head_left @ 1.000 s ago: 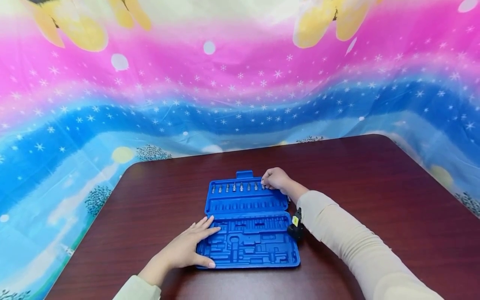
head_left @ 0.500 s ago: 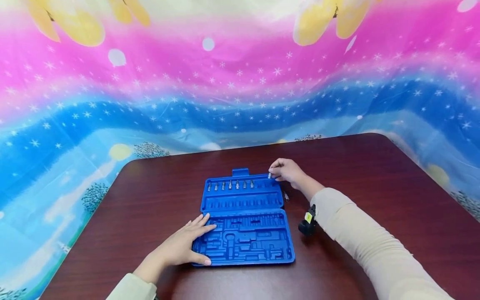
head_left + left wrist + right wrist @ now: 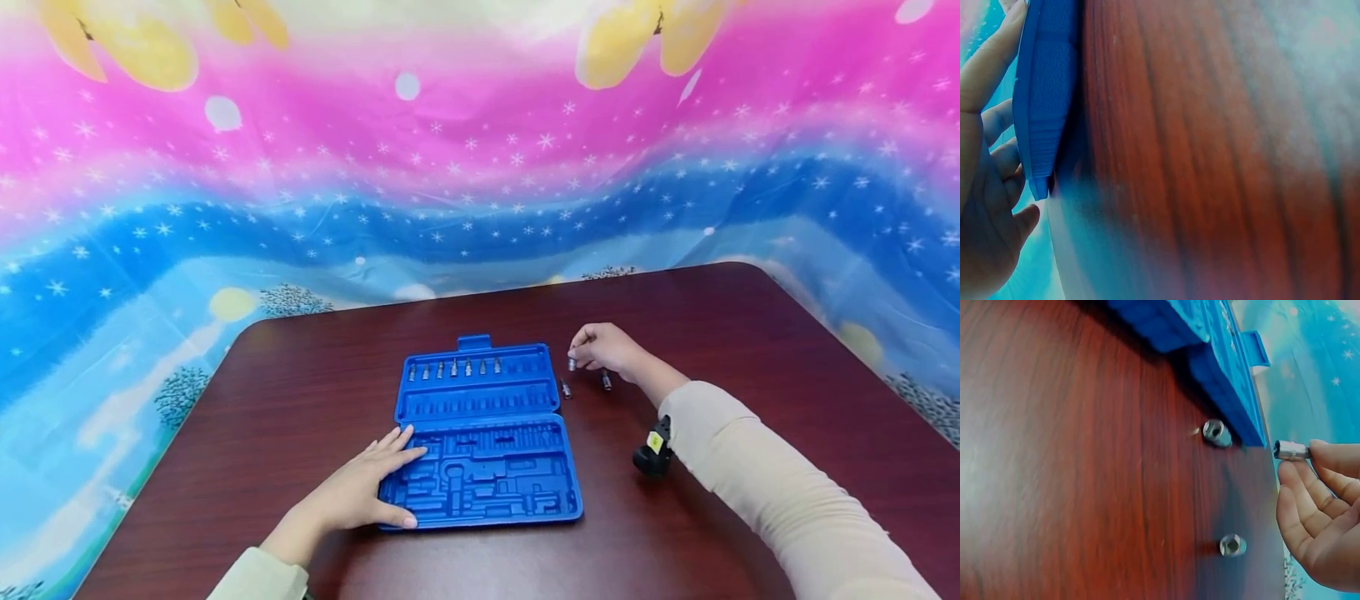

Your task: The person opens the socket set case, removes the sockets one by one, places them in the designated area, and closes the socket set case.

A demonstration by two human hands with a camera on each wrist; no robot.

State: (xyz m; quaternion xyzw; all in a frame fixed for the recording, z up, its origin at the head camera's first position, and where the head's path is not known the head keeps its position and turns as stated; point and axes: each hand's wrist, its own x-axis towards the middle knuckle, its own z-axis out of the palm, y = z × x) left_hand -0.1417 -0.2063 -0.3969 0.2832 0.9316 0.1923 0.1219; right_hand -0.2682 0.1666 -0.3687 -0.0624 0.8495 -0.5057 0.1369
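Note:
A blue plastic tool case (image 3: 480, 512) lies unfolded on the table, its molded insides facing up. Several silver bit sockets (image 3: 453, 369) stand in a row in the far half, filling the left part of that row. My left hand (image 3: 352, 492) rests with spread fingers on the near half's left edge. Just right of the far half, my right hand (image 3: 611, 348) pinches a bit socket (image 3: 1292, 450) between thumb and fingertips, held above the table. Below it lie two more bit sockets, one by the case (image 3: 566, 389) and the other (image 3: 607, 381) farther right.
The dark red wooden table (image 3: 720, 333) has rounded far corners. Behind it hangs a colorful patterned cloth (image 3: 480, 167). A small black camera (image 3: 652, 454) sits on the right wrist, over the table beside the case.
My right hand has lifted a bit socket from the right end of the row and carried it rightward past the case. Two sockets on the table now show fully. My left hand stays put.

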